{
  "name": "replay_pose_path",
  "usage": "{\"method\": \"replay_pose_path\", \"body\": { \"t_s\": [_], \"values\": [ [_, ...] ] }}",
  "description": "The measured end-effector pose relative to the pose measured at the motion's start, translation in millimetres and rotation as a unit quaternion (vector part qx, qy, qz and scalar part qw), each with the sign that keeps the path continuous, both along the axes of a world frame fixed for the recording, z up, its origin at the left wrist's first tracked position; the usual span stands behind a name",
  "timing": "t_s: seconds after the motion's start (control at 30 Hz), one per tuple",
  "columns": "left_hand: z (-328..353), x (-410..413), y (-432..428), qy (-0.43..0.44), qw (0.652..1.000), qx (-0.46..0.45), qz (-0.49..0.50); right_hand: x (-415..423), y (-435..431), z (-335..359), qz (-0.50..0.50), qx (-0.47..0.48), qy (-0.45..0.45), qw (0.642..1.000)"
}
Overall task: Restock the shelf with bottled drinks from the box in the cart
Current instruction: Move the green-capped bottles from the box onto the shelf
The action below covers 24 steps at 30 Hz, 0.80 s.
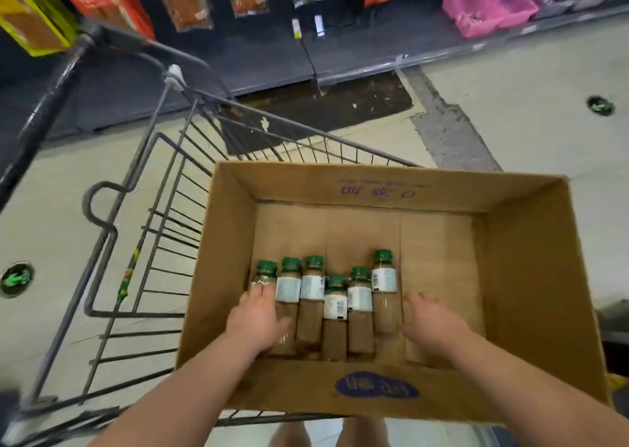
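Observation:
An open cardboard box (531,276) rests on the wire cart (160,242). Several bottles (335,314) of brown drink with green caps and white labels lie side by side on the box floor, at its near left. My left hand (255,320) lies over the leftmost bottle (265,273), fingers spread across it; whether it grips it is unclear. My right hand (429,324) hovers inside the box just right of the row, fingers apart and holding nothing. The dark lower shelf (272,61) runs along the far side of the aisle.
Hanging snack packets (183,0) and a pink basket (490,4) line the shelving at the top. The cart's handle bar (41,116) crosses the left. A dark floor patch (323,106) lies beyond the cart. My legs (326,433) show below the box.

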<state>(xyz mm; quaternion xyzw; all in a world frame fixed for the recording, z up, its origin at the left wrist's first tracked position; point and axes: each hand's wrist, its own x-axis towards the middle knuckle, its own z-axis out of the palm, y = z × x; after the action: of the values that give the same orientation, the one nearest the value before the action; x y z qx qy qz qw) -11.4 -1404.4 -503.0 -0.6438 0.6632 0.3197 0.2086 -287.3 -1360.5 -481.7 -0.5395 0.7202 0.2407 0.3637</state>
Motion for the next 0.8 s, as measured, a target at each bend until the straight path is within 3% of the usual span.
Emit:
{"method": "replay_pose_path", "body": {
  "t_s": [0.33,0.6,0.8],
  "values": [
    [-72.1,7.2,-22.2,0.036,0.969,0.030,0.243,1.2,-38.8,-77.2,-0.122,-0.018,-0.042,0.992],
    [-93.0,-1.3,-22.4,-0.007,0.960,0.005,0.280,4.4,-42.7,-108.8,-0.273,-0.021,-0.089,0.958],
    [-96.3,1.8,-17.3,0.044,0.943,0.042,0.326,-6.4,-41.4,-120.7,-0.331,-0.053,-0.117,0.935]
  ]
}}
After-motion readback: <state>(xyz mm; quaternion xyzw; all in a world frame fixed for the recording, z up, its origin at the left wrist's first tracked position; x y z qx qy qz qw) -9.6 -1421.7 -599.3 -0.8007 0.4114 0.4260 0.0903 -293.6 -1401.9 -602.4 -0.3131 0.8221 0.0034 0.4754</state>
